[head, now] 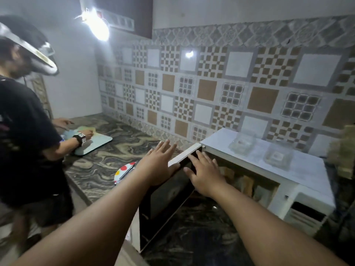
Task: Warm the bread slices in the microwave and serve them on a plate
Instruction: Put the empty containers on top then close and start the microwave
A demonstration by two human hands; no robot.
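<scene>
microwave (269,181) right on counter (99,169), plate (123,172) left of its door (169,191)

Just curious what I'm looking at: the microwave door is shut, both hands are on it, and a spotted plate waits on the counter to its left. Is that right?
Not quite. In the head view the microwave door is swung open, not shut, and bread slices show inside. The rest holds: the left hand and right hand are both on the door, and the spotted plate lies on the counter to its left.
</scene>
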